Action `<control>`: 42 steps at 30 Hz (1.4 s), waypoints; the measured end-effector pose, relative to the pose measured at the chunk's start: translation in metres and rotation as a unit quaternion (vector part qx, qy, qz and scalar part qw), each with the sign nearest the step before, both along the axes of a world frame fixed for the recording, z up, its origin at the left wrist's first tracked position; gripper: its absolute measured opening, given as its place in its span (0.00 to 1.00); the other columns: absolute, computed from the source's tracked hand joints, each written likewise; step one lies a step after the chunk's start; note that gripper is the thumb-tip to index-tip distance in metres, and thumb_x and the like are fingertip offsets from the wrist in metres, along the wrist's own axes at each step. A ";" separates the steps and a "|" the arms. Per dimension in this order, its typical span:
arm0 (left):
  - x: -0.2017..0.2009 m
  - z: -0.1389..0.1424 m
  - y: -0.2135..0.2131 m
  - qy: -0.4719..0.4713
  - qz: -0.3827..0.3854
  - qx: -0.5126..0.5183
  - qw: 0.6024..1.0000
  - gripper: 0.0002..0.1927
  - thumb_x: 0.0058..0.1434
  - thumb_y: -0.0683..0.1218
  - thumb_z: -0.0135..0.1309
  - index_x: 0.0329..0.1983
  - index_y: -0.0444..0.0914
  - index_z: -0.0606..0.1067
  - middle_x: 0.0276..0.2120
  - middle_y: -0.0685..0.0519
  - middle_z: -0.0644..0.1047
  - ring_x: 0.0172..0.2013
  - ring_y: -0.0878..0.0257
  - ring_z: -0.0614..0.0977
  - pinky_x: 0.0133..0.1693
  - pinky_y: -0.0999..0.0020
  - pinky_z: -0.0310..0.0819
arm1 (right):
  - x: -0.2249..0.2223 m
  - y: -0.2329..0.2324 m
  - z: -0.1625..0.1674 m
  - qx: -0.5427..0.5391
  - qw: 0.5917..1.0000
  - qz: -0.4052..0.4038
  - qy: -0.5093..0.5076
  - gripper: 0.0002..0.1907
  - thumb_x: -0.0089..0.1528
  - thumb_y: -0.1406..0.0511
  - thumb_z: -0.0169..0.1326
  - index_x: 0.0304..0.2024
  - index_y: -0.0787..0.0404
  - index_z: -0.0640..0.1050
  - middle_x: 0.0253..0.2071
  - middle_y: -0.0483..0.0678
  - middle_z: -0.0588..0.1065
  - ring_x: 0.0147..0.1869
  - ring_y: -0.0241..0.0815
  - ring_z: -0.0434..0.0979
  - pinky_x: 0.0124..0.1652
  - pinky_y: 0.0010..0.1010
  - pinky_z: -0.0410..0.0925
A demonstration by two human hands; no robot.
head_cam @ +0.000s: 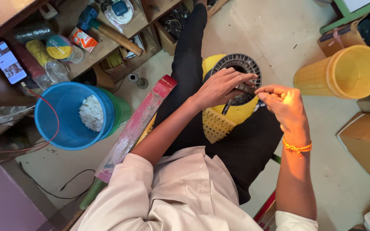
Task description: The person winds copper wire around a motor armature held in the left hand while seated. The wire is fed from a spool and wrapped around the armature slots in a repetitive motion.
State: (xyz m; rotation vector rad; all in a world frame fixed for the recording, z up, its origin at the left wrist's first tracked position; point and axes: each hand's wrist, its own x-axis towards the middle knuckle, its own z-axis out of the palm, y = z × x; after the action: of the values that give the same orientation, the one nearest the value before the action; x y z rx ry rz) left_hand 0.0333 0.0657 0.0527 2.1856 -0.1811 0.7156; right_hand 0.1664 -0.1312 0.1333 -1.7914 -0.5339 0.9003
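Observation:
A round dark grey slotted metal core [237,65] rests on my lap over a yellow plastic basket [219,124]. My left hand [220,87] lies across the core's lower rim, fingers curled onto a small dark strip [246,88] at its edge. My right hand [284,105], with an orange thread band at the wrist, pinches the other end of that strip between thumb and forefinger. I sit in black trousers and a light shirt.
A blue bucket [67,128] holding white material stands at left, nested beside a green one. A worn red-painted plank [138,124] leans by my leg. A yellow bucket [343,72] lies at right, cardboard boxes [367,143] beyond. Shelves with a hammer [108,30], tape and a phone [7,62] fill the upper left.

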 end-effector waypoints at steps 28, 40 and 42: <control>-0.004 0.006 0.006 -0.041 -0.011 0.114 0.993 0.23 0.57 0.40 0.60 0.56 0.50 0.77 0.56 0.59 0.73 0.56 0.56 0.72 0.57 0.59 0.66 | -0.048 0.005 -0.044 -0.084 0.865 0.087 -0.487 0.04 0.65 0.67 0.59 0.40 0.57 0.84 0.34 0.54 0.80 0.37 0.56 0.80 0.36 0.43 0.71; -0.025 -0.038 -0.011 -0.149 0.102 0.239 0.954 0.13 0.60 0.44 0.64 0.49 0.45 0.83 0.56 0.62 0.76 0.47 0.63 0.76 0.48 0.63 0.68 | -0.051 -0.019 0.009 -0.104 0.889 0.148 -0.420 0.05 0.59 0.66 0.63 0.37 0.59 0.85 0.28 0.50 0.76 0.28 0.48 0.75 0.32 0.36 0.67; -0.029 -0.040 -0.017 -0.101 0.076 0.168 0.978 0.10 0.59 0.44 0.65 0.44 0.42 0.81 0.50 0.60 0.79 0.38 0.64 0.78 0.41 0.65 0.70 | -0.051 -0.018 0.020 -0.063 0.910 0.138 -0.386 0.05 0.60 0.67 0.62 0.38 0.60 0.83 0.28 0.49 0.74 0.27 0.46 0.73 0.31 0.34 0.66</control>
State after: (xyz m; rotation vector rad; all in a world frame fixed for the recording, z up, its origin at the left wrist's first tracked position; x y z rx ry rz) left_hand 0.0046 0.0491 0.0124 2.4637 -0.2578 1.0592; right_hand 0.1157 -0.1491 0.1531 -2.2049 -1.2788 0.3686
